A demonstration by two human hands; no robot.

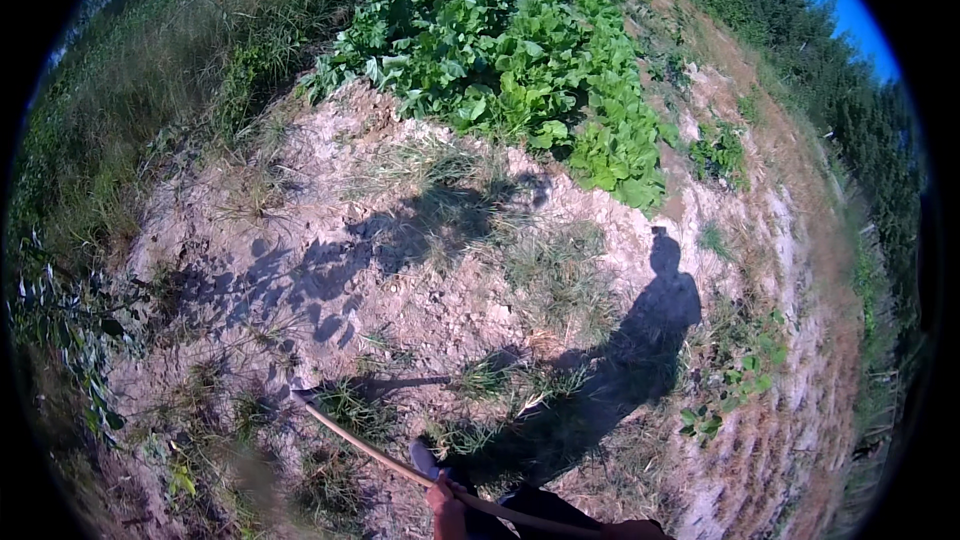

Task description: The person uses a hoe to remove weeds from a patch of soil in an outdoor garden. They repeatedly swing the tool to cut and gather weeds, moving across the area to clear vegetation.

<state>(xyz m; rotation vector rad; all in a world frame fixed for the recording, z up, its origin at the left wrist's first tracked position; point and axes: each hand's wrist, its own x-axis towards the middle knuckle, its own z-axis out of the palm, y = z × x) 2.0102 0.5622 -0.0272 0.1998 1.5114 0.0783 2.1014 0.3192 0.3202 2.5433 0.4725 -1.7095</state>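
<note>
A long-handled hoe (pixel 375 452) slants from the lower right toward the left, its pale wooden handle bent by the lens. The small metal head (pixel 301 395) is down at the soil beside a grass tuft (pixel 352 410). My left hand (pixel 446 508) is wrapped round the middle of the handle. Near the lower edge, my right hand (pixel 637 530) is closed round the handle's rear part, though its fingers show only partly. My shoe (pixel 424 457) stands on the ground just beyond the left hand.
Leafy green crops (pixel 520 50) fill a bed ahead. Dry, cloddy soil (pixel 400 310) carries scattered grass clumps (pixel 565 280) and my shadow (pixel 660 310). Tall grass (pixel 150 110) borders the left, with a leafy branch (pixel 85 370) nearer. Small vines (pixel 740 385) grow at the right; trees (pixel 800 40) stand beyond.
</note>
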